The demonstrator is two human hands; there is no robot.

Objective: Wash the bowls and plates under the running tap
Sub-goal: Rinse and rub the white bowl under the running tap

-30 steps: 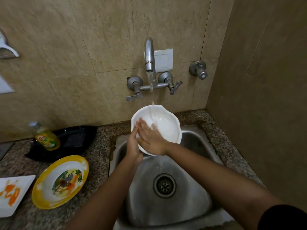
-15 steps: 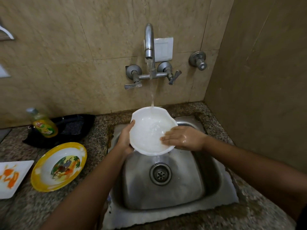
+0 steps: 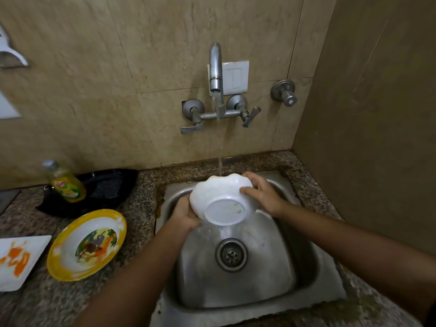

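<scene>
A white scalloped bowl (image 3: 220,197) is held over the steel sink (image 3: 283,267), turned so its round base faces me. Water from the wall tap (image 3: 215,74) falls onto its far rim. My left hand (image 3: 185,214) grips the bowl's lower left edge, fingers hidden beneath it. My right hand (image 3: 263,193) holds the upper right rim, thumb on the outer wall and fingers curled over the edge. On the counter to the left lie a yellow-rimmed picture plate (image 3: 86,244) and a white square plate (image 3: 16,260) smeared with orange.
A dish soap bottle (image 3: 64,182) leans on a black tray (image 3: 103,187) at the back left of the granite counter (image 3: 141,192). A side wall stands close on the right. The sink drain (image 3: 231,254) lies below the bowl.
The bowl has been flipped from inside-up to base towards me. My right hand moved from the bowl's inner right side to its upper rim; my left hand shifted under the lower left edge.
</scene>
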